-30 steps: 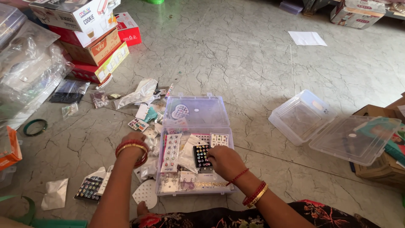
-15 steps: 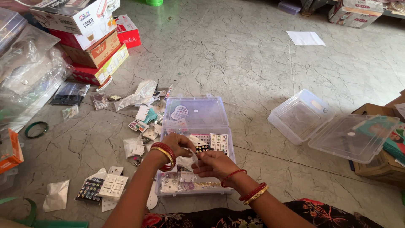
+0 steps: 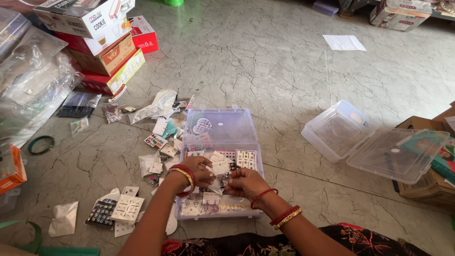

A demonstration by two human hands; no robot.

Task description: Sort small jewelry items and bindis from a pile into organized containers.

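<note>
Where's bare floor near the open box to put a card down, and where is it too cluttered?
Bare floor lies between the open clear organizer box and the empty clear container, right of the right hand. More lies beyond the box lid. Left of the left hand it is crowded: loose earring cards and plastic packets.

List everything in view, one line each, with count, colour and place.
Clear plastic organiser box: one, lid open, floor centre, holding jewellery cards.
Small white jewellery cards: a few, at both hands over the box.
Loose cards and plastic packets: many, mixed colours, floor left of box.
Empty clear plastic box with open lid: one, right.
Stacked cardboard cartons: several, red, white, brown, upper left.
White paper sheet: one, upper right.
Green ring: one, far left.
Left hand: one, red and gold bangles.
Right hand: one, red and gold bangles.
</note>
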